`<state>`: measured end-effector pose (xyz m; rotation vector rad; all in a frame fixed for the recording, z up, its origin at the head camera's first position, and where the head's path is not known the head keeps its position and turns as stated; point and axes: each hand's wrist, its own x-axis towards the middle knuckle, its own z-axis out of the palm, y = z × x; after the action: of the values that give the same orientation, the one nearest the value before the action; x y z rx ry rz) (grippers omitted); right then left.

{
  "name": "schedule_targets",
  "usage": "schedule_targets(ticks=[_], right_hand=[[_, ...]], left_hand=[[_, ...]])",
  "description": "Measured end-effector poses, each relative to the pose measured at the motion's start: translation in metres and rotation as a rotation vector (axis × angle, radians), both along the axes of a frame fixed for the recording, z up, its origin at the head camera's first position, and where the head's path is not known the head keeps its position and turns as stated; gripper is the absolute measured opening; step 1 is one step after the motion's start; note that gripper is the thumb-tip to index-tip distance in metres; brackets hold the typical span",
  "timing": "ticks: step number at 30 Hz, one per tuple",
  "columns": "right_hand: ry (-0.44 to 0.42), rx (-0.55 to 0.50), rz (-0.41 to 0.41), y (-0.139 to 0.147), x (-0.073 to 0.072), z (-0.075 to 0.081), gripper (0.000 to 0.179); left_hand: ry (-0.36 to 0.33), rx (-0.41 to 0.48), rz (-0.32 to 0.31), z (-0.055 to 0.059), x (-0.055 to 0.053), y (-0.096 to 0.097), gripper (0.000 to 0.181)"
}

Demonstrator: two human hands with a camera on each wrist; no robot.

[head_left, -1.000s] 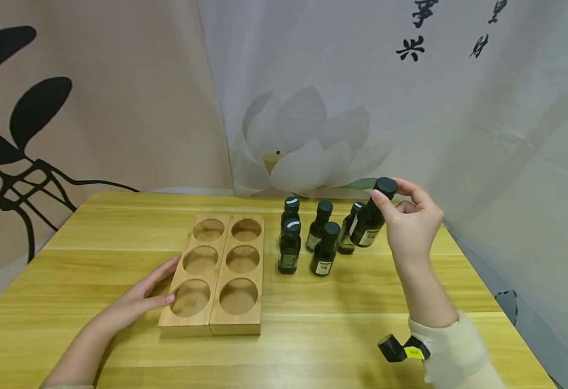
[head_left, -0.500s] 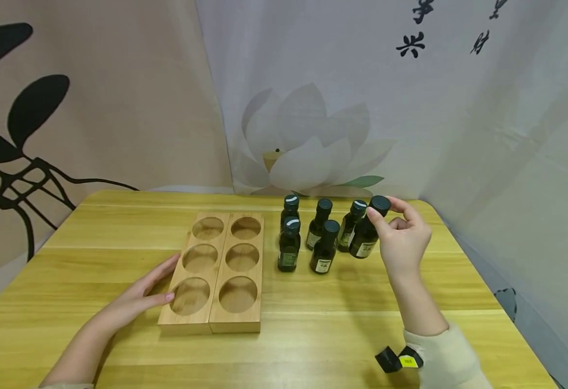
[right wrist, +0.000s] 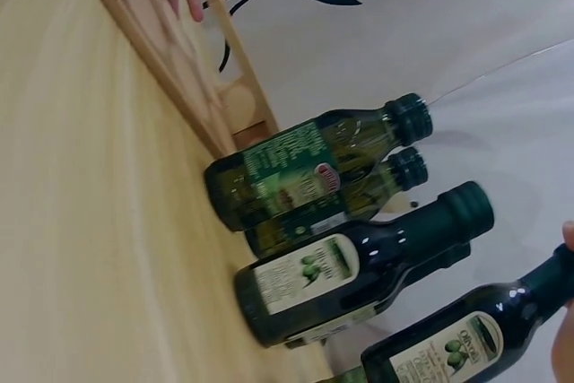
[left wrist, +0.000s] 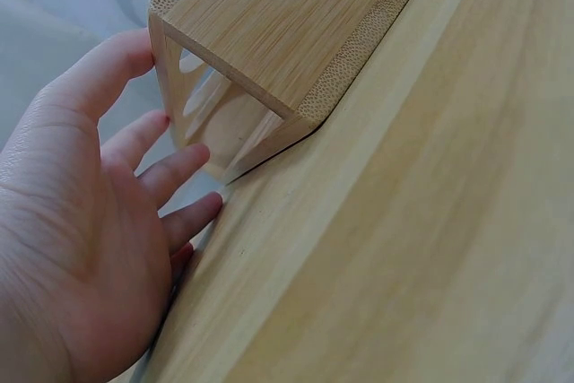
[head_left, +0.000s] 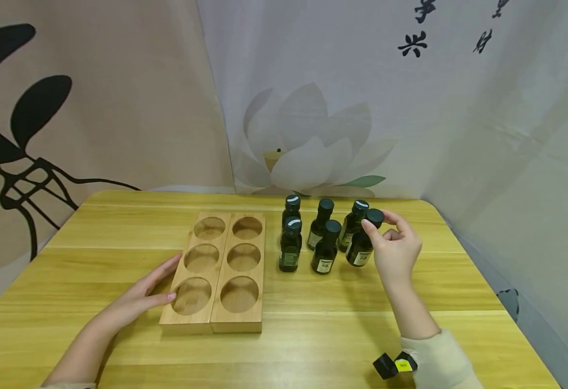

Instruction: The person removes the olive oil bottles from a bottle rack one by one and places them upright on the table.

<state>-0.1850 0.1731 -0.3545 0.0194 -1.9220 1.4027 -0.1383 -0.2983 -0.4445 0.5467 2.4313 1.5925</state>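
Note:
My right hand (head_left: 397,259) pinches a dark olive oil bottle (head_left: 360,251) by its neck, just below the black cap. The bottle tilts slightly, low over the table at the right end of a group of similar bottles. A label with green olives shows on this bottle (right wrist: 448,352) in the right wrist view. My left hand (head_left: 133,302) lies against the left side of a wooden rack (head_left: 237,327), thumb at the front left hole, fingers along the side. The rack (left wrist: 296,24) has a hollow end in the left wrist view, and the fingers there are loosely spread.
Several capped bottles stand upright right of the rack, among them a green-labelled bottle (head_left: 290,256) and a white-labelled bottle (head_left: 325,254). The rack has two rows of round holes. A printed cloth (head_left: 313,70) hangs behind the table (head_left: 303,346).
My right hand has lowered the olive oil bottle and shifted it a little left, close beside the rearmost right bottle. The left hand and rack have stayed in place.

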Motion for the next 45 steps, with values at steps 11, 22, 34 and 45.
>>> schedule_targets(ticks=[11,22,34,45], right_hand=[[-0.025,0.018,0.005,-0.014,0.014,0.003,0.034],[-0.069,0.016,-0.002,-0.012,0.011,-0.011,0.035],[-0.083,0.007,0.006,-0.008,0.008,-0.025,0.035],[-0.102,0.015,0.037,0.010,-0.006,-0.051,0.040]], left_hand=[[-0.002,0.006,-0.004,0.001,0.001,0.000,0.073],[-0.013,0.012,-0.002,0.001,0.001,0.001,0.073],[-0.012,0.009,-0.002,0.001,0.001,0.000,0.073],[-0.015,0.012,-0.007,0.001,0.000,0.000,0.071]])
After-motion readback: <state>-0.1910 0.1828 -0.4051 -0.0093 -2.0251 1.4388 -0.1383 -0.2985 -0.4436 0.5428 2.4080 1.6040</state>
